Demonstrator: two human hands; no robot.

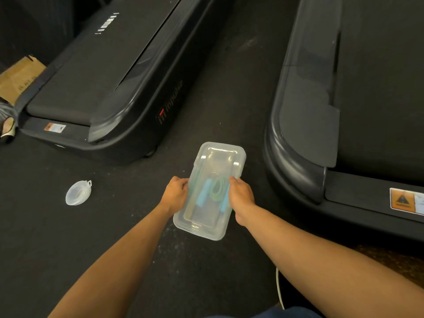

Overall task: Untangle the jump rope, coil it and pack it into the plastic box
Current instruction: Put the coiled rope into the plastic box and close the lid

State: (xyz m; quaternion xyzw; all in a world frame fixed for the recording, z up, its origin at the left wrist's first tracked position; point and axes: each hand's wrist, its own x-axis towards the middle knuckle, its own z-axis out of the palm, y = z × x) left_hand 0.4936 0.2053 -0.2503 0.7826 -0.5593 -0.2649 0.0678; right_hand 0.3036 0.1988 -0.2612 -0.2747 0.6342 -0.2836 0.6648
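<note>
Both hands are gripping a clear lidded box (pixel 210 191) on the dark floor (pixel 206 99): left hand (pixel 175 193) and right hand (pixel 241 195) curling over opposite long edges. Between their fingers, a green rope (pixel 216 188) with blue handles (pixel 205 191) is lying coiled inside. Well left of the left fingers, a small round container (pixel 78 193) is sitting.

plastic box (pixel 207 222): clear, glossy | floor (pixel 218 88): matt, rough | treadmill (pixel 128 106): glossy plastic

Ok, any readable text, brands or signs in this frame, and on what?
"impulse", with red logo: side of left treadmill.
Orange warning stickers: left treadmill end, right treadmill; print too small.
White marks on left treadmill rail: blurred.
Cardboard print: unreadable.
</note>
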